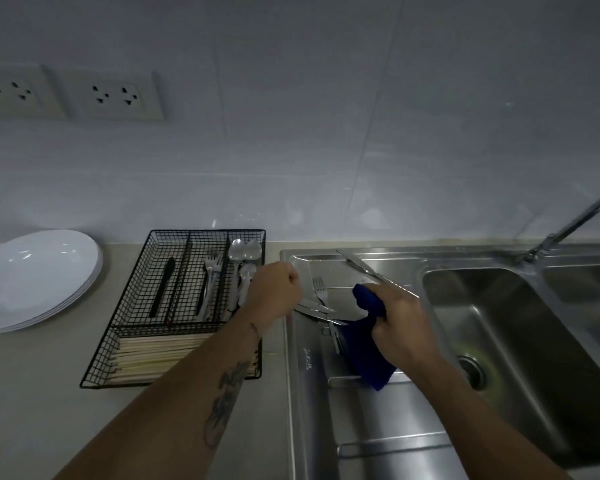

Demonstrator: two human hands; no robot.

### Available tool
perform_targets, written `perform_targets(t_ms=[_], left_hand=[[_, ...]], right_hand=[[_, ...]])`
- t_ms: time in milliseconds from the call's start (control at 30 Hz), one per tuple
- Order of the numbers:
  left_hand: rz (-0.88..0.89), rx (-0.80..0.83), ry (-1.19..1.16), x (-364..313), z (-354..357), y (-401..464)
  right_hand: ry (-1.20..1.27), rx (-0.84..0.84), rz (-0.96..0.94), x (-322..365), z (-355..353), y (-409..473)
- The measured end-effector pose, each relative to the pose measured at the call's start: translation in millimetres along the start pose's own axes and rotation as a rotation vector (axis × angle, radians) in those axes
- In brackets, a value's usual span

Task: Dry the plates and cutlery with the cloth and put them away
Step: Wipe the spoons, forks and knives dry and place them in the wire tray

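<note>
Three spoons lie in the basket, centre frame; your left hand is fisted, its hold unclear; your right hand grips the blue cloth.

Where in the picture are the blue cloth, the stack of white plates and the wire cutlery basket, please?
Blue cloth (369, 358): head view, on the hanging fold below the right hand.
Stack of white plates (32, 275): head view, on the top plate's bowl.
Wire cutlery basket (142, 268): head view, on its left wall.

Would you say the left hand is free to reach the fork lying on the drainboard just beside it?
Probably yes. The left hand hovers curled right next to the fork, with nothing between them. The right hand with the blue cloth sits on the far side.
</note>
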State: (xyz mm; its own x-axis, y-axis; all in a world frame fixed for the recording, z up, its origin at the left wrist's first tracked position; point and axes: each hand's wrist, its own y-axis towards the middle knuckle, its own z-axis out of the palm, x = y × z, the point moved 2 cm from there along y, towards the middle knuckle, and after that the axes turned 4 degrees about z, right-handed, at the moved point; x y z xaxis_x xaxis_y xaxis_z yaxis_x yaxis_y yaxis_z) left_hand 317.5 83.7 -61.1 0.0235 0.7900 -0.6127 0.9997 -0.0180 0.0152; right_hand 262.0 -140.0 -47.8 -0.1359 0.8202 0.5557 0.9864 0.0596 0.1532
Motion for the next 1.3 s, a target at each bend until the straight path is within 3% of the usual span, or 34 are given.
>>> perform_targets(t_ms=[100, 200, 367, 700, 900, 1100, 1200, 1300], left_hand=[[-0.086, 0.095, 0.068, -19.7, 34.9, 10.6], [-0.207, 0.141, 0.288, -32.4, 65.3, 21.2], [-0.237, 0.238, 0.535, -47.6, 90.2, 28.7], [-0.426, 0.102, 0.380, -45.9, 98.8, 31.7], [-0.361, 0.198, 0.518, -51.9, 91.6, 30.8], [-0.261, 0.116, 0.503, -49.4, 91.0, 32.7], [-0.263, 0.030, 0.355, -41.0, 92.3, 37.4], [-0.313, -0.084, 0.055, -35.4, 87.8, 40.4]], right_hand=[[0.005, 0.030, -0.005, -10.8, -5.4, -5.1], [0.003, 0.054, 0.006, -22.8, -13.0, -5.3], [0.045, 0.098, 0.004, -48.1, -20.6, 4.1], [0.092, 0.173, -0.019, -69.6, -16.4, 19.4], [0.128, 0.246, -0.019, -67.8, -7.7, 21.3], [0.111, 0.263, 0.018, -65.3, -1.9, 20.3], [0.111, 0.269, 0.019, -62.5, -1.3, 18.2], [0.110, 0.263, 0.021, -59.6, -1.5, 17.4]])
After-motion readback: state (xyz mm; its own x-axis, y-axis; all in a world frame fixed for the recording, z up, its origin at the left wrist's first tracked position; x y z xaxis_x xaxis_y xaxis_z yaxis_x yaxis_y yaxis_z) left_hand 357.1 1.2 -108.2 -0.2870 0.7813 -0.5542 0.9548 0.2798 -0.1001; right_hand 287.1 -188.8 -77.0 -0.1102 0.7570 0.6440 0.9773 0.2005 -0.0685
